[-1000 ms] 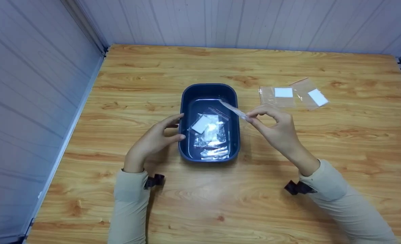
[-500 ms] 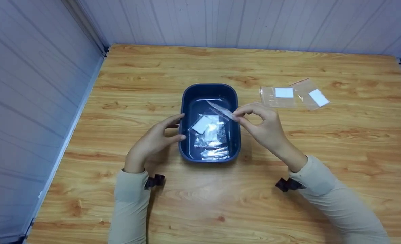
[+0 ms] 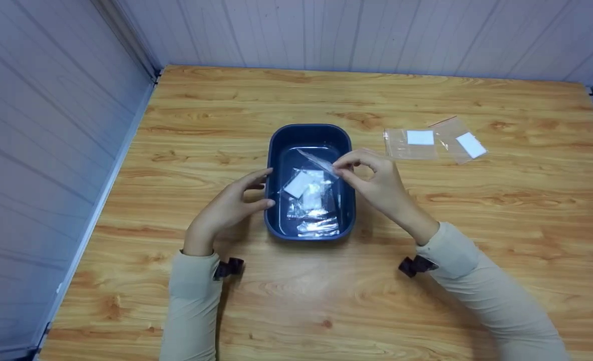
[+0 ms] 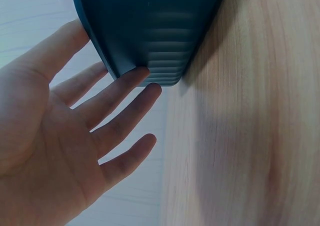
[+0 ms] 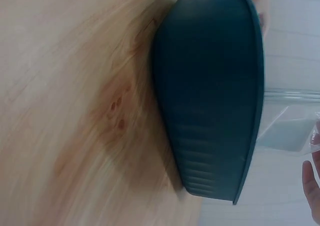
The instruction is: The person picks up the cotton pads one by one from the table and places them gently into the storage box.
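Observation:
A dark blue plastic bin (image 3: 309, 134) stands on the wooden table in the head view, with several clear zip bags (image 3: 310, 200) lying on its floor, some showing a white insert. My left hand (image 3: 226, 206) touches the bin's left side, the thumb at the rim; the fingers (image 4: 112, 98) look fairly straight in the left wrist view. Over the bin, my right hand (image 3: 377, 181) pinches a clear zip bag (image 3: 316, 161) between thumb and index finger. That zip bag (image 5: 287, 128), with its pale insert, hangs above the rim in the right wrist view.
Right of the bin, two more clear zip bags (image 3: 397, 144) with white inserts lie on the table (image 3: 296, 306), their edges meeting. Pale panelled walls (image 3: 286, 35) bound the table at the back and left.
My right hand has moved left, carrying the pinched zip bag from the bin's right rim to over its inside. The left hand and the bin have stayed put.

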